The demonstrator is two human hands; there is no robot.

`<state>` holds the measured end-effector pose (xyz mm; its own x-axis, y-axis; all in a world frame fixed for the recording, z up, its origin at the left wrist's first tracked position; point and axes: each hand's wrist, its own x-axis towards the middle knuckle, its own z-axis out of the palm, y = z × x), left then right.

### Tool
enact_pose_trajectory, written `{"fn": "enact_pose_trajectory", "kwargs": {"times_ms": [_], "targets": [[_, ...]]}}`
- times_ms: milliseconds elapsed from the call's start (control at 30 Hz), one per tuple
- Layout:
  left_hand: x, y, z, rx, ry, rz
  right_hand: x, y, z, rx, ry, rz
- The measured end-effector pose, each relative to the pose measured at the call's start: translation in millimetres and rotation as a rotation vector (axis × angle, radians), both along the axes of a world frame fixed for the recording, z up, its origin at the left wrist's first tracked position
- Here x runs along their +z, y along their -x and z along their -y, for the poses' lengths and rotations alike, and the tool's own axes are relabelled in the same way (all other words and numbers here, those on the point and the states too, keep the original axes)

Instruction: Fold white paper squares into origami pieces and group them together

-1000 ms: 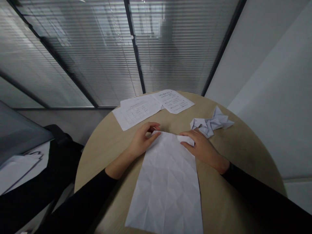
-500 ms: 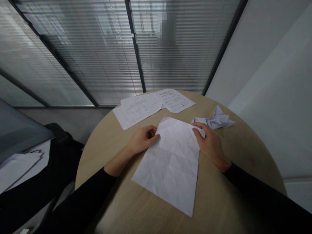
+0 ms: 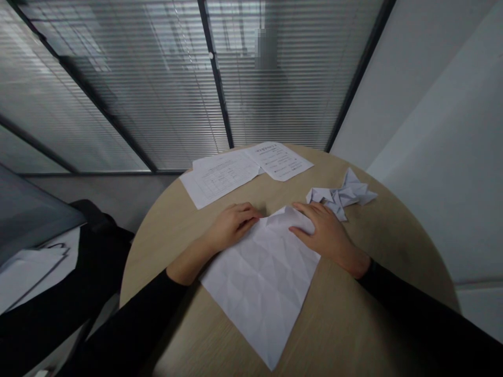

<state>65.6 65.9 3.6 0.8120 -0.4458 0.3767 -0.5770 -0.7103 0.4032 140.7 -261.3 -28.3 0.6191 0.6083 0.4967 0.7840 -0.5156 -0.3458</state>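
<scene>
A creased white sheet of paper (image 3: 261,283) lies on the round wooden table (image 3: 353,314), one corner pointing toward me. My left hand (image 3: 231,228) pinches its far left edge between thumb and fingers. At the far right edge, my right hand (image 3: 324,230) has thumb and fingers around a raised, bent part of the sheet. Just beyond the right hand sits a folded white paper shape (image 3: 351,191) with pointed ends, partly hidden by that hand.
Printed sheets (image 3: 223,178) overlap at the table's far edge. Papers (image 3: 35,267) rest on a black surface at the left. Glass with blinds (image 3: 165,94) stands behind the table, and a white wall (image 3: 444,157) is to the right.
The creased sheet has turned, so its near corner now points more toward me. Its far edge has bent up near my right hand, which has shifted slightly left.
</scene>
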Motion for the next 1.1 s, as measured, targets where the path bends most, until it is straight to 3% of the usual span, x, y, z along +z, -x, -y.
{"fn": "enact_pose_trajectory", "kwargs": {"times_ms": [133,233,500,700,933,1100], "targets": [[2.2,1.2,2.8,-0.028,0.007,0.011,-2.3,-3.9,0.0,0.036,-0.056,-0.028],[5.4,2.8,4.3,0.048,0.024,-0.037,-0.8,-4.6,-0.6,0.029,-0.118,-0.049],[12.2,3.5,-12.5,0.242,0.092,-0.288,1.6,-6.0,5.4,-0.199,-0.296,-0.249],[14.1,-0.7,-27.0,0.279,0.117,-0.192,-2.5,-8.3,6.7,-0.16,-0.22,-0.351],[15.1,0.2,-25.4,0.152,-0.049,-0.111,2.0,-7.0,5.4,-0.089,-0.252,-0.395],[12.3,-1.6,-27.2,0.238,-0.136,-0.011,-2.1,-8.1,8.8,-0.11,-0.219,-0.388]]}}
